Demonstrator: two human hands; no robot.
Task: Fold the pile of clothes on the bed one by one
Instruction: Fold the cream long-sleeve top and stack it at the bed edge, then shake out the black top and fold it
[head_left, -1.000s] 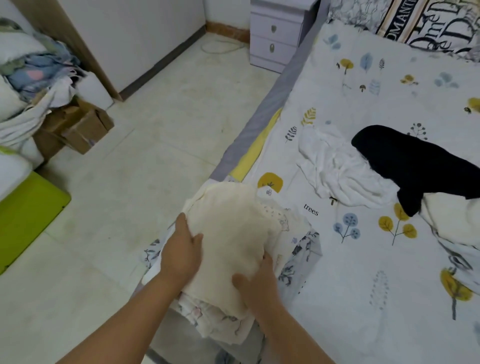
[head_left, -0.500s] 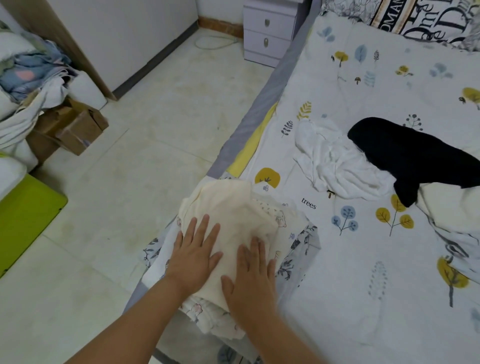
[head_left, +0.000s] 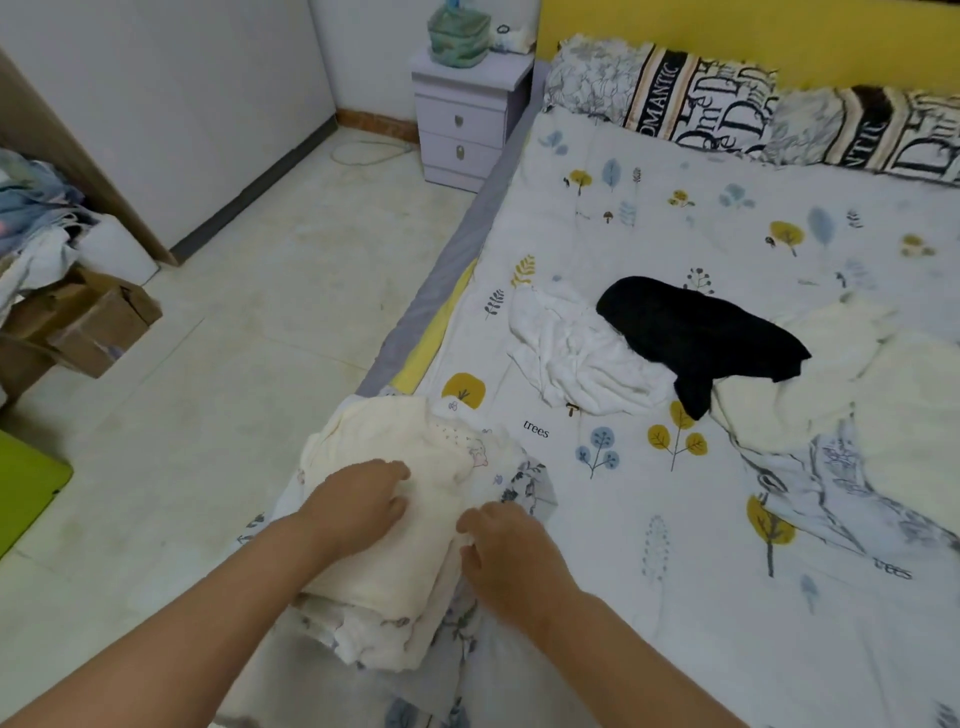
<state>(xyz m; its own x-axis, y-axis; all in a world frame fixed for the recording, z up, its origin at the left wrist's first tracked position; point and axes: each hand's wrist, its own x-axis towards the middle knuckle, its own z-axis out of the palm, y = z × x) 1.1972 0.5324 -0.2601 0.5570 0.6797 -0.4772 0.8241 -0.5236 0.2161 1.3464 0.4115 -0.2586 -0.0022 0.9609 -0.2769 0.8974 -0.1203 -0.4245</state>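
Pale tiled floor (head_left: 249, 364), white walls (head_left: 197, 104), lilac 2-drawer nightstand (head_left: 462, 130) w/ yellow headboard (head_left: 727, 31) beside.

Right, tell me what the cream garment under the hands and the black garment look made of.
Cream garment: soft matte knit, likely cotton; it creases gently, with no sheen. Black garment: matte, limp fabric, perhaps jersey; it lies slumped, and its weave is too dark to read.

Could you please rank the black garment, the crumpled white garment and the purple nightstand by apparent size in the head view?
1. black garment
2. crumpled white garment, nearly alike
3. purple nightstand, though farther off
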